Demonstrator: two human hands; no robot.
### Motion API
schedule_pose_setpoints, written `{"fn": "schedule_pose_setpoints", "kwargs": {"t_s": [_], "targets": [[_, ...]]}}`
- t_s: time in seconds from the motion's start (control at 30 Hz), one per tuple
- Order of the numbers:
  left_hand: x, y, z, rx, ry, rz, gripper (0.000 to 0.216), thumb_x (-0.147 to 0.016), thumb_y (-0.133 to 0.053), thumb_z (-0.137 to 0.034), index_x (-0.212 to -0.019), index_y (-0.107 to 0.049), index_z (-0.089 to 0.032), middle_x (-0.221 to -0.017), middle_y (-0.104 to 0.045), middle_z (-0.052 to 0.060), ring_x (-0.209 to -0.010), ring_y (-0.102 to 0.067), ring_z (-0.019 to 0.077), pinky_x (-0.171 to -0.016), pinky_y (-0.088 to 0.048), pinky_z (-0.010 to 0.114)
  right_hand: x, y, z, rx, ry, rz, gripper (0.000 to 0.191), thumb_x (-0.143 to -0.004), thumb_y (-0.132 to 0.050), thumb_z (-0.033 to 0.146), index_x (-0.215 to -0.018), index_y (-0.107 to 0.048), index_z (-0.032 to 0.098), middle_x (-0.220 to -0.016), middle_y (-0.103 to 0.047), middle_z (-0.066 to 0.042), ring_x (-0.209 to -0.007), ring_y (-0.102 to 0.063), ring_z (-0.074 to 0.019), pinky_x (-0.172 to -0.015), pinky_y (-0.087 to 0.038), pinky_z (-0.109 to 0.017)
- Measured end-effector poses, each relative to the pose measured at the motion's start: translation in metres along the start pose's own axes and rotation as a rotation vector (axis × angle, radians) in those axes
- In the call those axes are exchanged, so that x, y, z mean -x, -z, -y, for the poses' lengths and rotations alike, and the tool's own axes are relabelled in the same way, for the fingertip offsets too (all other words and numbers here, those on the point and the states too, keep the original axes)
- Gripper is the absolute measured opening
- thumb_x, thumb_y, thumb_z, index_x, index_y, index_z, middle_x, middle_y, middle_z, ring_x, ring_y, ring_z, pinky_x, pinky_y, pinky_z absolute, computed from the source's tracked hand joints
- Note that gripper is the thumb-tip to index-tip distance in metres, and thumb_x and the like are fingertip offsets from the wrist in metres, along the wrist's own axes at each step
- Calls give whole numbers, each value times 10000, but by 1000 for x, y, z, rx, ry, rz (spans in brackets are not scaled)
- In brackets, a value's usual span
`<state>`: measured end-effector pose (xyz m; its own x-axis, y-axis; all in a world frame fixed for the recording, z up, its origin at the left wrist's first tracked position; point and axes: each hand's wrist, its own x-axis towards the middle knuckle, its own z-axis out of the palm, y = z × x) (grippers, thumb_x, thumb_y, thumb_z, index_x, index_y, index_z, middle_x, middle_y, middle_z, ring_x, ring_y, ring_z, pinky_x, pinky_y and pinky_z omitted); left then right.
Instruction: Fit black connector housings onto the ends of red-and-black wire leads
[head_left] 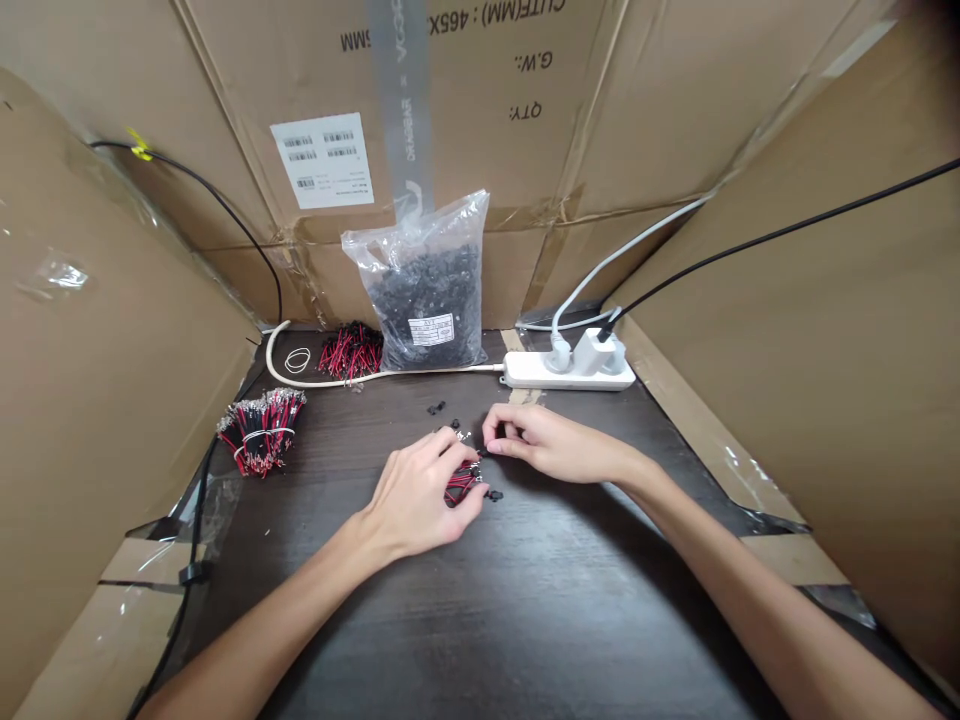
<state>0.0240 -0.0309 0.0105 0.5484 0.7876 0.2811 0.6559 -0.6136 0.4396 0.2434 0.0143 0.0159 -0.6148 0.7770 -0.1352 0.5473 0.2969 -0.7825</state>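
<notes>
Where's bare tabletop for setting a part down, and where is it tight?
Free: the tabletop between the forearms; the patch between left hand and banded wire bundle; the stretch from right forearm to power strip. Crowded: between left hand and right hand, with red-black wires and small black pieces; the back, with plastic bag and loose wire pile.

We see left hand [424, 495] and right hand [551, 441] bare, fingers [505, 412] slim; 2 forearms [285, 612] slender, bare.
</notes>
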Motion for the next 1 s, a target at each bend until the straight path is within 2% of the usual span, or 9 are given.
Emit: {"fn": "schedule_pose_setpoints", "kwargs": {"t_s": [0.2, 0.3, 0.47, 0.6, 0.77, 0.9, 1.0], "targets": [[2, -4, 1, -48, -15, 31, 319, -865, -590, -278, -1171, -550, -195, -930, -683, 41, -815, -634, 199, -648, -476, 306, -3, -3, 0, -28, 38, -62, 184, -963, -462, 341, -894, -550, 196, -690, -548, 4, -624, -477, -152, -605, -359, -278], [3, -3, 0, -80, -57, 45, 259, -900, -542, -251, -1152, -551, -191, -928, -691, 43, -817, -632, 200, -632, -472, 309, -5, -6, 0, -56, 52, -94, 177, -959, -460, 329, -864, -530, 198, -743, -579, -3, -632, -477, -144, -616, -360, -280], [3, -2, 1, -180, -139, 110, 218, -955, -433, -198, -1131, -562, -189, -1045, -687, 70, -921, -622, 218, -645, -490, 316, -7, -12, -5, -115, 42, -153, 152, -948, -477, 333, -889, -519, 200, -746, -596, -2, -621, -465, -141, -619, -359, -286], [2, 0, 0, -244, -182, 154, 232, -948, -410, -161, -1107, -579, -181, -1050, -675, 77, -935, -611, 223, -647, -508, 320, -8, -12, -10, -229, 54, -180, 287, -955, -471, 461, -894, -541, 189, -735, -578, -11, -653, -492, -152, -639, -380, -291], [3, 1, -3, -238, -196, 159, 232, -910, -457, -197, -1086, -605, -164, -1054, -658, 93, -933, -608, 239, -643, -530, 334, -11, -14, -15, -296, 28, -281, 503, -935, -416, 635, -790, -576, 180, -571, -386, 46, -533, -355, -126, -540, -277, -276], [4, 1, -4, -216, -174, 161, 244, -863, -476, -170, -1051, -632, -162, -1015, -658, 94, -915, -608, 238, -615, -521, 322, -13, -19, -15, -320, -8, -412, 556, -914, -403, 689, -742, -571, 188, -554, -360, 50, -513, -320, -121, -524, -253, -274], [4, 0, -3, -158, -135, 129, 228, -848, -474, -145, -990, -651, -174, -961, -668, 82, -869, -610, 226, -575, -482, 304, -14, -23, -12, -314, -19, -454, 558, -908, -407, 696, -723, -565, 193, -545, -366, 49, -505, -320, -121, -520, -257, -275]]}}
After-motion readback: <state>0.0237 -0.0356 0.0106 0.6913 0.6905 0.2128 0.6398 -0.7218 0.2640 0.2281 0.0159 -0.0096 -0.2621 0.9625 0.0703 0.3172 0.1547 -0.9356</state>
